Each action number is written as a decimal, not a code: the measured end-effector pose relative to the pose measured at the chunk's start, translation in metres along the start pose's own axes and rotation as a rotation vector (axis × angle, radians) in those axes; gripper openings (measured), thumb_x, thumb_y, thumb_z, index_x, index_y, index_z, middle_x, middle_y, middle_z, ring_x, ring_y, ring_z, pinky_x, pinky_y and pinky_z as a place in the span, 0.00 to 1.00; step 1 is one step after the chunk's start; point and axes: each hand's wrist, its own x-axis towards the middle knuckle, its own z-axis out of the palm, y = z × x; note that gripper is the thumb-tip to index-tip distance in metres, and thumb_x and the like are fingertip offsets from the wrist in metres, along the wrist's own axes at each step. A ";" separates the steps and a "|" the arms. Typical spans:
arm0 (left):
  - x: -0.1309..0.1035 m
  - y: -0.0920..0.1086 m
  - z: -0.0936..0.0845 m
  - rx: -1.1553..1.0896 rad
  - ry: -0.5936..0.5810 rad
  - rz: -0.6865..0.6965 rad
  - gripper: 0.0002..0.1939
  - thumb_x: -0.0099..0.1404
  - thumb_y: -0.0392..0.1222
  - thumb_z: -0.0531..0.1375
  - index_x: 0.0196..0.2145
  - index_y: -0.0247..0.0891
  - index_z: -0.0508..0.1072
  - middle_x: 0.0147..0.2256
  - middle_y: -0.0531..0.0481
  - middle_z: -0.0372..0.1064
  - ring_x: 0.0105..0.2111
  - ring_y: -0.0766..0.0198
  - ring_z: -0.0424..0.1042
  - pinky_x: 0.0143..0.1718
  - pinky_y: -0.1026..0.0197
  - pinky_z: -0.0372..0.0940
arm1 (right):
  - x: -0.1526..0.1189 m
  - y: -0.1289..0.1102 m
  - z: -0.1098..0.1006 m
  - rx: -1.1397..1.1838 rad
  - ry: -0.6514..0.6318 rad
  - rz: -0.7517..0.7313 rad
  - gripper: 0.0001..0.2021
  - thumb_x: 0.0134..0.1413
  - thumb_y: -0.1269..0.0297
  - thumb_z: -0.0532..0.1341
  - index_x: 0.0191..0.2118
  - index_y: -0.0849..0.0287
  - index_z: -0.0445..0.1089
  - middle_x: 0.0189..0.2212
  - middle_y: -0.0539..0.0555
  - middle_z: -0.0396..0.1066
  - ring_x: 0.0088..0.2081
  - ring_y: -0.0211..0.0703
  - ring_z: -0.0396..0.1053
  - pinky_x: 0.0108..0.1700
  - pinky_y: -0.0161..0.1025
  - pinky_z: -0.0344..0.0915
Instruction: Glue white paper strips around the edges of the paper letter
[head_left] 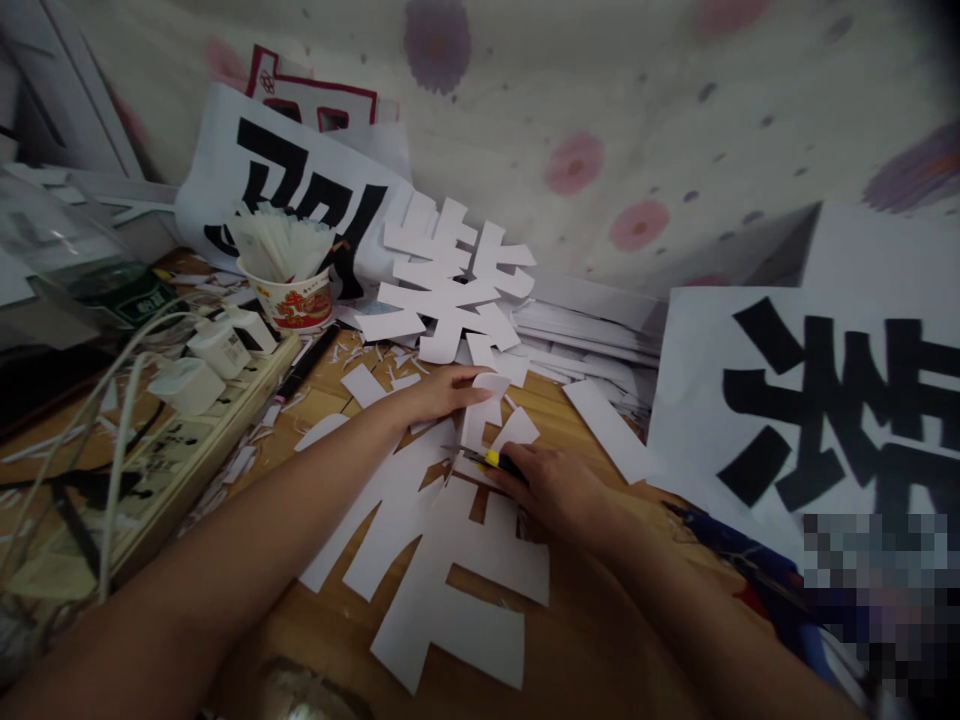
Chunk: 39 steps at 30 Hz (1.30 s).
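Observation:
My left hand (450, 391) is closed on the upper end of a large white paper cut-out (469, 560) lying on the wooden table, its fingertips at a curled edge. In my right hand (555, 485) is a pair of scissors with a black and yellow handle; its thin blades point left across the paper, just below my left hand. The scissors (492, 458) are partly hidden by my fingers. Slits and notches divide the cut-out into broad strips. Loose white pieces (364, 386) lie beyond my left forearm.
A power strip (169, 450) with chargers and cables lies left. Behind it stand a paper cup (296, 300) full of pale strips and a black marker (309, 360). Another white cut-out (450, 285) leans at the back. A sheet with black characters (757, 400) stands right. Scraps litter the table.

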 end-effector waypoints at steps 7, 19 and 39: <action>-0.001 0.003 0.001 -0.023 -0.020 0.008 0.23 0.58 0.48 0.58 0.50 0.37 0.68 0.48 0.45 0.69 0.45 0.58 0.68 0.45 0.57 0.62 | 0.001 -0.002 0.005 -0.118 0.012 -0.054 0.13 0.61 0.56 0.50 0.31 0.58 0.65 0.26 0.51 0.72 0.25 0.41 0.68 0.24 0.36 0.49; -0.001 0.000 0.000 -0.010 0.005 0.017 0.25 0.57 0.49 0.59 0.51 0.37 0.67 0.50 0.44 0.67 0.49 0.55 0.66 0.49 0.55 0.59 | -0.004 -0.003 0.003 -0.096 0.069 0.013 0.13 0.61 0.58 0.49 0.31 0.58 0.64 0.25 0.51 0.71 0.25 0.40 0.69 0.25 0.35 0.51; -0.002 0.002 0.000 -0.017 -0.010 0.028 0.24 0.58 0.48 0.59 0.51 0.36 0.67 0.50 0.44 0.67 0.48 0.56 0.66 0.48 0.57 0.60 | -0.006 -0.004 0.004 -0.147 0.081 0.008 0.12 0.61 0.57 0.50 0.32 0.58 0.65 0.26 0.51 0.72 0.27 0.41 0.70 0.25 0.35 0.51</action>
